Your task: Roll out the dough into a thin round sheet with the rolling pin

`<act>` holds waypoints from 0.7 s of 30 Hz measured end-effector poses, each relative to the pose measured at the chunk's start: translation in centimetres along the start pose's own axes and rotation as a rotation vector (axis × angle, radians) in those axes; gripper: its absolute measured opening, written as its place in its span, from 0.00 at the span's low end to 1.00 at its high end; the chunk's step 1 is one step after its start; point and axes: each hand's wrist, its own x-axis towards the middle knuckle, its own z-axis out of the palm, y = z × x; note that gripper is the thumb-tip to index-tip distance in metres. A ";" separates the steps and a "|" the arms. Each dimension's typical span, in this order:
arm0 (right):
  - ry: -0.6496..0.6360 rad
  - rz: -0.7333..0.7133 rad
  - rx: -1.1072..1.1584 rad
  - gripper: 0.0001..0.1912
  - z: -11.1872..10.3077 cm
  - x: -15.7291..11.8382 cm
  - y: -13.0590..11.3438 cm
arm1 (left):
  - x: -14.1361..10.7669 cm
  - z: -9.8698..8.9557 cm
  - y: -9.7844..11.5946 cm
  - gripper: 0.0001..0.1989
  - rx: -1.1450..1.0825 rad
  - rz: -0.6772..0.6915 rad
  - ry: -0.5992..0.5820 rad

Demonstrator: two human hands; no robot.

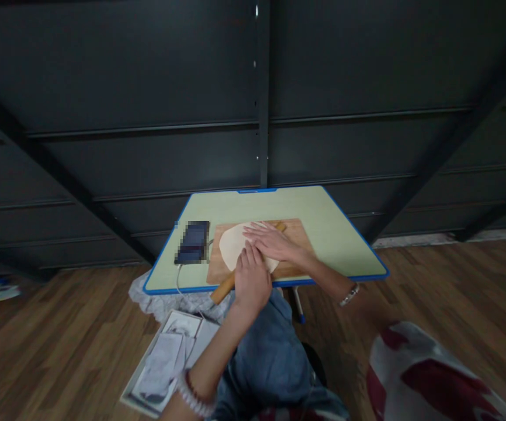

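Observation:
A flat, pale sheet of dough (232, 244) lies on a wooden cutting board (299, 233). Slanting across it is a wooden rolling pin (223, 290), whose near end sticks out past the table's front edge. My left hand (252, 279) rests palm down over the pin's near half, fingers stretched forward onto the dough. Farther along, my right hand (273, 241) lies flat over the pin and dough with its fingers spread. Both palms hide the pin's middle part; its far end shows just beyond my right hand.
The small pale table (340, 242) has a blue rim. Left of the board lies a dark, pixelated phone-like device (194, 242) with a white cable (178, 279). An open box (165, 362) holding white items stands on the wooden floor, left of my legs. A dark panelled wall (169, 158) rises behind.

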 end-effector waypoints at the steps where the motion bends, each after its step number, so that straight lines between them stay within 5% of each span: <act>1: -0.016 -0.042 0.020 0.24 -0.3 -1.1 0.1 | -0.6 -0.1 0.8 0.32 0.004 0.003 0.009; 9: -0.104 0.000 0.118 0.24 -1.7 -4.9 -0.4 | -2.3 -0.1 2.6 0.27 0.020 0.034 0.031; 21: -0.063 0.051 -0.029 0.25 1.0 4.9 -1.0 | 3.0 1.1 -3.4 0.28 0.083 -0.100 0.099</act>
